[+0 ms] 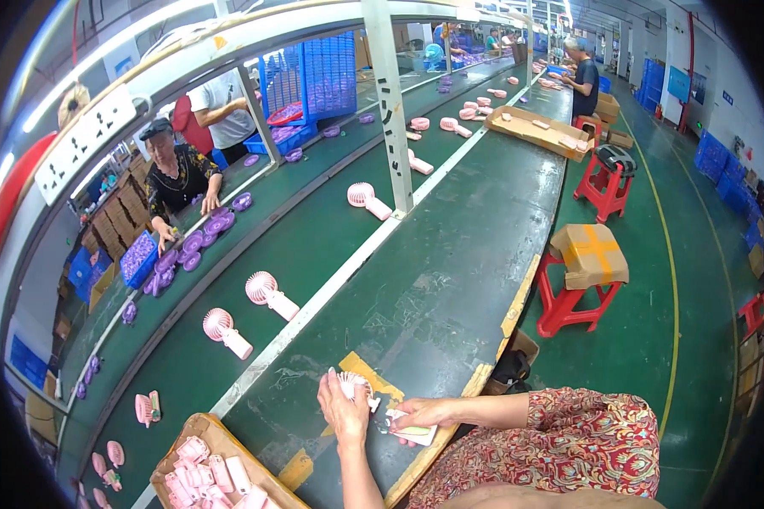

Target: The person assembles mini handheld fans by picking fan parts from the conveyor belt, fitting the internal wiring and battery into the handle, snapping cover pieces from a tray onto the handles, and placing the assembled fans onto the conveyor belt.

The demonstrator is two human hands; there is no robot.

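My left hand [345, 414] is closed around a pink round fan head [353, 383] with a ribbed grille, just above the dark green bench [373, 314]. Close to it on the right, my right hand [420, 413] grips a pale handle piece [422, 433] between thumb and fingers, near the bench's front edge. Small light parts show between the two hands, too small to name. Whether the fan head and the handle piece are joined, I cannot tell. Yellow tape [367, 373] lies on the bench beyond my hands.
A carton [171, 441] of pink handle parts stands at lower left. Pink handheld fans [263, 288] lie on the green conveyor beyond a white rail [272, 348]. Across it, a co-worker [178, 174] handles purple fan parts [204, 240]. Red stools [569, 293] stand at right.
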